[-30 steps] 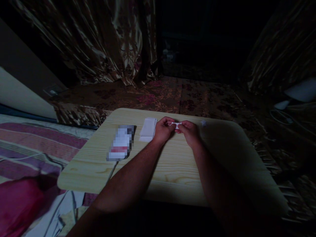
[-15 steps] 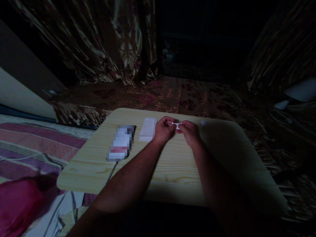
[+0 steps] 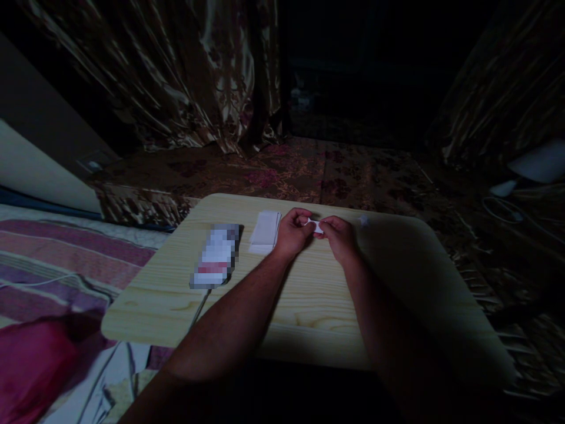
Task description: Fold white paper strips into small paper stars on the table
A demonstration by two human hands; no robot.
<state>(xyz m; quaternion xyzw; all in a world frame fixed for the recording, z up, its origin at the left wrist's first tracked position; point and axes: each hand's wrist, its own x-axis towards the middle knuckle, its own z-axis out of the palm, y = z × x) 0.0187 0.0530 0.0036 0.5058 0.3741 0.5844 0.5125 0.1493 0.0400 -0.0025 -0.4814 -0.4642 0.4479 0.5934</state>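
Note:
Both my hands rest on a small light wooden table (image 3: 309, 300) near its far edge. My left hand (image 3: 291, 232) and my right hand (image 3: 338, 235) are closed, and together they pinch a small white piece of paper (image 3: 315, 224) between their fingertips. A stack of white paper sheets (image 3: 265, 231) lies just left of my left hand. A tiny white scrap (image 3: 363, 219) lies on the table just right of my right hand.
A phone (image 3: 216, 256) with a cable running off the near edge lies at the table's left. A striped blanket (image 3: 57, 259) and a red cushion (image 3: 35, 365) are at the left. Patterned carpet and curtains (image 3: 176, 76) lie beyond. White objects and cables (image 3: 507, 200) sit far right.
My fingers have drawn a little closer together on the small paper piece, which now shows shorter between them. Everything else is unchanged.

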